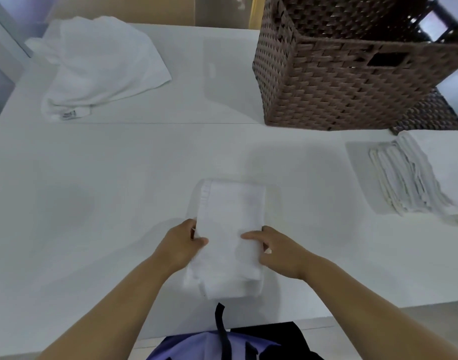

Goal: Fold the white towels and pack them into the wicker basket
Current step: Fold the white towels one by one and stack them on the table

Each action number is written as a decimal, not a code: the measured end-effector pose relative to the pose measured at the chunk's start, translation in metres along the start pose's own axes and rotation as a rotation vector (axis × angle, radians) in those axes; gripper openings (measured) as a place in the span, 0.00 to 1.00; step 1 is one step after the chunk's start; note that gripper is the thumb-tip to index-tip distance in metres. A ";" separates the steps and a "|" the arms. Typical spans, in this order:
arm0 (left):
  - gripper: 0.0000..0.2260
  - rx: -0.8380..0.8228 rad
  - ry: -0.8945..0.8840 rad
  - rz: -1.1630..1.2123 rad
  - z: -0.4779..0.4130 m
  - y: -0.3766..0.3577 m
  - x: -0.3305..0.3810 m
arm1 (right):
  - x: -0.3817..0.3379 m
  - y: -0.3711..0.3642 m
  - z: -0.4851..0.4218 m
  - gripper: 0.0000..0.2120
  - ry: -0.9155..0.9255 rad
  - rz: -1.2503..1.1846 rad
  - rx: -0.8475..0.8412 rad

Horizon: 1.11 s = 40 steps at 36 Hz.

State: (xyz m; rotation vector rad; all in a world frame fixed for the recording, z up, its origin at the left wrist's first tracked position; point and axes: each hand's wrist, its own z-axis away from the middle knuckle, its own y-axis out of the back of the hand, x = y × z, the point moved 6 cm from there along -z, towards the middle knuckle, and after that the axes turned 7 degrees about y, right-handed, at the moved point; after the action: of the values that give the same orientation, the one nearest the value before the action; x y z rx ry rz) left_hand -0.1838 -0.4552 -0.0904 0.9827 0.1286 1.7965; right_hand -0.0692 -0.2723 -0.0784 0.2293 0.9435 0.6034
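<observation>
A folded white towel [227, 229] lies lengthwise on the white table near its front edge. My left hand [182, 244] grips its left side, thumb on top and fingers tucked under the edge. My right hand [273, 249] grips its right side the same way. A stack of folded white towels [415, 178] sits at the right. A loose, crumpled white towel [98, 63] lies at the back left. The brown wicker basket [352, 81] stands at the back right, its inside hidden from this angle.
The white table [92, 190] spans the view, with a seam running across its middle. Its front edge runs just before my body. A wall and window frame lie beyond the far left corner.
</observation>
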 end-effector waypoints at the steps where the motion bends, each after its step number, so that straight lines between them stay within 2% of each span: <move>1: 0.03 0.022 -0.004 -0.004 -0.001 0.003 0.001 | -0.001 0.000 0.000 0.30 0.007 0.022 -0.035; 3: 0.02 0.081 -0.003 -0.019 -0.005 0.013 0.002 | -0.006 0.000 -0.003 0.34 0.045 0.150 -0.097; 5: 0.08 0.146 -0.005 -0.018 -0.010 0.024 0.003 | -0.014 -0.001 -0.011 0.33 0.103 0.417 -0.087; 7: 0.12 0.188 -0.021 -0.020 -0.013 0.034 0.005 | -0.027 -0.001 -0.021 0.26 0.156 0.626 0.039; 11: 0.12 0.254 -0.082 -0.022 -0.012 0.047 0.007 | -0.044 -0.002 -0.034 0.13 0.316 0.877 0.405; 13: 0.12 0.299 -0.093 0.002 -0.007 0.052 0.005 | -0.044 -0.005 -0.039 0.11 0.412 0.880 0.435; 16: 0.09 0.404 -0.109 0.081 0.003 0.063 -0.003 | -0.048 0.002 -0.040 0.07 0.439 0.728 0.357; 17: 0.07 0.449 -0.108 0.123 0.006 0.068 -0.006 | -0.050 0.009 -0.041 0.05 0.395 0.657 0.358; 19: 0.05 0.535 -0.090 0.214 0.013 0.078 -0.011 | -0.047 0.025 -0.041 0.09 0.217 0.418 0.369; 22: 0.08 0.621 -0.073 0.275 0.019 0.087 -0.017 | -0.041 0.053 -0.034 0.15 0.071 -0.026 0.564; 24: 0.07 0.631 -0.087 0.261 0.019 0.088 -0.016 | -0.036 0.075 -0.027 0.14 0.016 -0.280 0.744; 27: 0.03 0.562 -0.121 0.197 0.013 0.075 -0.010 | -0.018 0.102 -0.016 0.10 -0.070 -0.614 0.941; 29: 0.05 0.484 -0.144 0.106 0.008 0.059 -0.005 | 0.001 0.118 -0.008 0.11 -0.131 -0.724 1.066; 31: 0.15 0.364 -0.165 -0.049 0.002 0.038 0.003 | 0.022 0.127 -0.002 0.20 -0.269 -0.666 1.123; 34: 0.26 0.197 -0.147 -0.314 -0.004 0.009 0.007 | 0.039 0.126 0.009 0.35 -0.520 -0.360 1.052; 36: 0.28 0.162 -0.131 -0.408 -0.008 0.002 0.005 | 0.035 0.117 0.011 0.37 -0.517 -0.164 0.976; 40: 0.30 0.173 -0.137 -0.468 -0.013 0.003 0.002 | 0.020 0.092 -0.008 0.33 -0.289 0.216 0.695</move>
State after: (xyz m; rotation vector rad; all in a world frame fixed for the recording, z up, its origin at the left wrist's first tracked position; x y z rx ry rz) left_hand -0.1953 -0.4502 -0.0961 1.0904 0.3997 1.3021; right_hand -0.1023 -0.1867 -0.0571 1.0231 0.8226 0.4028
